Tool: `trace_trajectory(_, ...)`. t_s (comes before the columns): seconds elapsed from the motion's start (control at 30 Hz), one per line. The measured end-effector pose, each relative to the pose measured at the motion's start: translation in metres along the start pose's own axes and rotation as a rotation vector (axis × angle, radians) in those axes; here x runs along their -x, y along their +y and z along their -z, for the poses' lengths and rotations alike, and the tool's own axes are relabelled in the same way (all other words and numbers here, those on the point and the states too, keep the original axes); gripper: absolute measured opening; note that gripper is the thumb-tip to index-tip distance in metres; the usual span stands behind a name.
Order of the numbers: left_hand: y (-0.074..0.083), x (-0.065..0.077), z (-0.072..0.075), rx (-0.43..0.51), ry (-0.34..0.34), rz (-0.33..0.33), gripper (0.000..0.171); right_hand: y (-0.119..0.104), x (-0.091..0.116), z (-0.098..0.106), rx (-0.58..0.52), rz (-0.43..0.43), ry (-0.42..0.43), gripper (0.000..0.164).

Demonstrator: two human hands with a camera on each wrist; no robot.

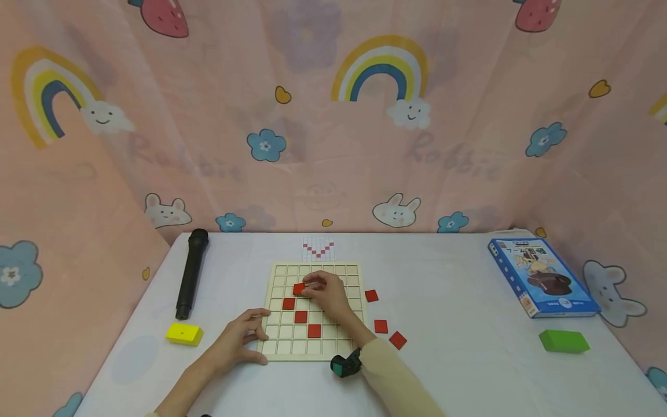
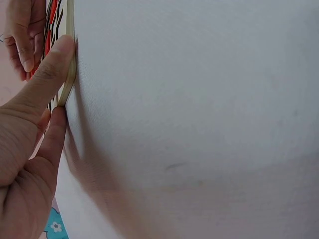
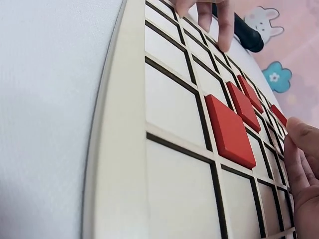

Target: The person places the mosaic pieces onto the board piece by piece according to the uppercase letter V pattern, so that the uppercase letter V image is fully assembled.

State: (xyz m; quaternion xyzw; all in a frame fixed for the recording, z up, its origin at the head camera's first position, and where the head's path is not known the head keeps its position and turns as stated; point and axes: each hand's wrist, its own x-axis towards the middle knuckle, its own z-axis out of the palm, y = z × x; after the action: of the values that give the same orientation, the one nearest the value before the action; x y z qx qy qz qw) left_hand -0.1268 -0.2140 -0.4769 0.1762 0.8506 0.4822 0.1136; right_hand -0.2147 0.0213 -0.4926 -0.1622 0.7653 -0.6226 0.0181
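A pale grid board (image 1: 312,357) lies on the white table. Three red square tiles sit in its cells, stepping down to the right; the nearest tile (image 3: 230,132) looks flat and thick in the right wrist view. My right hand (image 1: 329,294) pinches another red tile (image 1: 299,289) between thumb and fingertips, over the upper left part of the board. With thumb and fingers spread, my left hand (image 1: 237,339) touches the board's left edge near its lower corner. The left wrist view shows the thumb (image 2: 52,62) against the board's side.
Three loose red tiles, one of them (image 1: 398,340) nearest me, lie right of the board. Behind it is a printed grid card (image 1: 318,249). A black microphone (image 1: 191,275) and yellow block (image 1: 184,334) are left; a blue box (image 1: 544,278) and green block (image 1: 564,341) are right.
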Motion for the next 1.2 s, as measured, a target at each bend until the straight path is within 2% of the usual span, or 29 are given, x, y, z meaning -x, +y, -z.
trace_trajectory(0.23,0.000,0.000,0.001,0.003,-0.010,-0.014,0.034,-0.004,-0.006,-0.012,0.055,0.034,-0.020,0.022)
trace_trajectory(0.57,0.002,-0.001,0.001,-0.013,-0.010,-0.015,0.034,-0.010,-0.012,-0.024,0.043,0.040,-0.060,0.021)
trace_trajectory(0.7,0.001,0.000,0.001,-0.019,-0.010,-0.023,0.034,-0.006,-0.014,-0.027,0.053,0.108,-0.045,0.019)
trace_trajectory(0.93,0.001,0.001,0.000,-0.010,-0.008,-0.026,0.034,-0.008,-0.017,-0.032,0.064,-0.010,-0.046,0.022)
trace_trajectory(1.2,0.000,0.001,0.000,-0.011,-0.005,-0.022,0.034,-0.004,-0.017,-0.033,-0.001,-0.013,-0.086,0.028)
